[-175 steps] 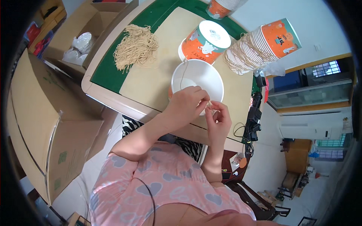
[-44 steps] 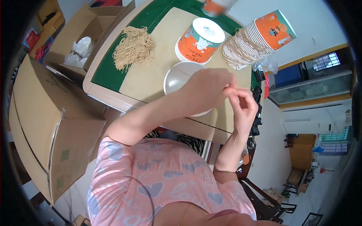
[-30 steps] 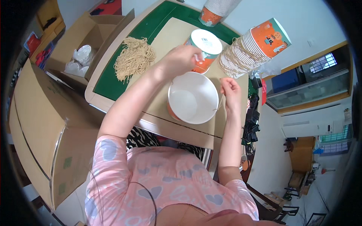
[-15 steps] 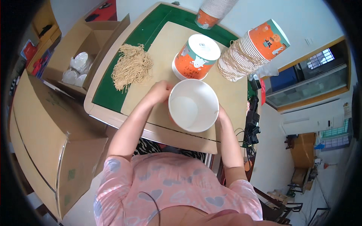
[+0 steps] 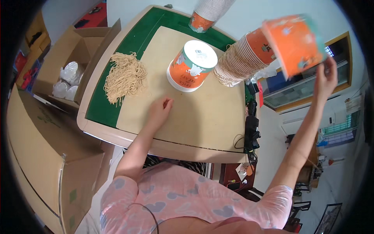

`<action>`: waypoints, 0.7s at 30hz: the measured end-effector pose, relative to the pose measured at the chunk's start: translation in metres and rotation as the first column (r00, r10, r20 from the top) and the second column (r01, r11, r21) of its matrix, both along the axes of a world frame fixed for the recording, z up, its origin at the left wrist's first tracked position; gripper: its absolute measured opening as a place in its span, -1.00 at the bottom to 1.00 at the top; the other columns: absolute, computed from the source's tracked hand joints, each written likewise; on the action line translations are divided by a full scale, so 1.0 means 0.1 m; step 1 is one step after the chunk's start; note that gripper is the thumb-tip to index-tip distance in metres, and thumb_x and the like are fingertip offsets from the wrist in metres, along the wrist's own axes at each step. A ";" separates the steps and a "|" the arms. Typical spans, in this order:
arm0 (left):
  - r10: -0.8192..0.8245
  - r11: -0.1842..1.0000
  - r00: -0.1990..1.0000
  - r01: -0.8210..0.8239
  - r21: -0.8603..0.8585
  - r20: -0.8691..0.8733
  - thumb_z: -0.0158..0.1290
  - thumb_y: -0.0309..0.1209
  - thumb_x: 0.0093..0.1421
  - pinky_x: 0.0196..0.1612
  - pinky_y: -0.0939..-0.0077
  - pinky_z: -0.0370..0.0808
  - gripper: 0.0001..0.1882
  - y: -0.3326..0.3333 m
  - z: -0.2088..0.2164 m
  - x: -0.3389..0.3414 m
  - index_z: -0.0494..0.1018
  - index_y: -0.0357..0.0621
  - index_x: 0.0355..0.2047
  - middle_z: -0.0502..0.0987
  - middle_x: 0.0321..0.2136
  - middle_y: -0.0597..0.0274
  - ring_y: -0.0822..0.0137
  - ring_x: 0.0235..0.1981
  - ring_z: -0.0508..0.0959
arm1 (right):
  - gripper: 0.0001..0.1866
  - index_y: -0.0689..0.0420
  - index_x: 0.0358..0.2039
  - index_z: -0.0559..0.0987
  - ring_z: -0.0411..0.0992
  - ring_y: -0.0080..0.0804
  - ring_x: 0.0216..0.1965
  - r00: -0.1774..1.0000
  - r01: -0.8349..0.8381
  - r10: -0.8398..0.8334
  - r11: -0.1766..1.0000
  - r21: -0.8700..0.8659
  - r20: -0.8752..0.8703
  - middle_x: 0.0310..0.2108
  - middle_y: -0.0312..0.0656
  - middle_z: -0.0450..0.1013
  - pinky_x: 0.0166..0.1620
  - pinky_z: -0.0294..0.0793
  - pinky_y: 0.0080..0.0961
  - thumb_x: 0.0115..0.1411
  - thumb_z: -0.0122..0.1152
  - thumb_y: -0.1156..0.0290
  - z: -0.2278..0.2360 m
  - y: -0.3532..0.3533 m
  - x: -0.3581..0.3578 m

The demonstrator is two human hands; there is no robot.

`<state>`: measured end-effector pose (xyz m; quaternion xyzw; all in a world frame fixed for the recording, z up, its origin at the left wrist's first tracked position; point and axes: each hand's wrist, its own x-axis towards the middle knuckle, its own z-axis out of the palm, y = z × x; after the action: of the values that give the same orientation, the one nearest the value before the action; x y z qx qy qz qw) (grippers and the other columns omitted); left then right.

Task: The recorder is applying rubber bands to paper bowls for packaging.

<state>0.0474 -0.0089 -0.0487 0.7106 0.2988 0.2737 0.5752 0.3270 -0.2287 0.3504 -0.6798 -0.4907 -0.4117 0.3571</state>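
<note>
High at the right, my right hand [image 5: 325, 80] grips the green rim of an orange paper bucket [image 5: 293, 46]. The bucket is tilted, smeared by motion, at the upper end of a long leaning stack of like buckets [image 5: 242, 58]; I cannot tell whether it touches the stack. My left hand [image 5: 159, 112] is closed in a loose fist above the tan board [image 5: 187, 130], with nothing visible in it. Beyond that hand, a short stack of upside-down orange buckets [image 5: 186, 74] stands on the board. Left of it lies a heap of beige cords [image 5: 125, 78].
Another bucket stack [image 5: 201, 21] stands at the table's far edge. Black adapters and cables [image 5: 252, 130] run along the right edge. Left of the table are an open carton [image 5: 87, 43] holding white plastic-wrapped things and a larger carton [image 5: 37, 148].
My right hand has carried the bucket from in front of me up and right to the leaning stack, turning it over. My left hand has let go of it and stays above the board.
</note>
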 end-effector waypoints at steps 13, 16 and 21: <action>0.091 0.971 0.996 -0.093 0.221 0.019 0.04 -0.34 0.19 -0.40 0.38 0.47 -0.80 -0.07 -0.19 -0.04 0.51 -0.24 -0.34 0.55 -0.55 0.08 0.20 -0.52 0.55 | -0.47 0.05 0.03 0.38 0.34 0.02 -0.03 0.911 0.369 -0.240 0.837 -0.403 0.336 -0.15 -0.02 0.40 -0.03 0.37 -0.24 0.00 0.02 0.70 -0.37 0.51 1.24; 0.096 0.967 0.995 -0.085 0.241 -0.035 0.03 -0.30 0.18 -0.35 0.28 0.48 -0.81 -0.11 -0.14 -0.05 0.53 -0.14 -0.33 0.55 -0.46 0.10 0.12 -0.44 0.56 | -0.28 0.05 0.13 0.27 0.30 0.06 0.01 0.981 0.192 -0.131 0.781 -0.595 0.144 -0.04 0.02 0.34 0.02 0.34 -0.22 -0.12 0.18 0.69 -0.53 0.48 1.26; -0.028 0.855 0.988 0.101 0.508 -0.150 0.01 -0.34 0.13 -0.16 0.31 0.45 -0.77 -0.18 -0.04 0.16 0.48 -0.17 -0.23 0.48 -0.19 0.08 0.14 -0.15 0.48 | -0.17 0.11 0.19 0.18 0.22 0.07 0.11 0.974 0.226 -0.164 0.744 -0.628 0.156 0.06 0.08 0.25 0.11 0.29 -0.19 -0.17 0.26 0.61 -0.61 0.45 1.22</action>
<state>0.0633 -0.0265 -0.0526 0.8649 0.2296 0.2748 0.3516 0.4490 -0.1837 0.2894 -0.7888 -0.5436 -0.2846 0.0354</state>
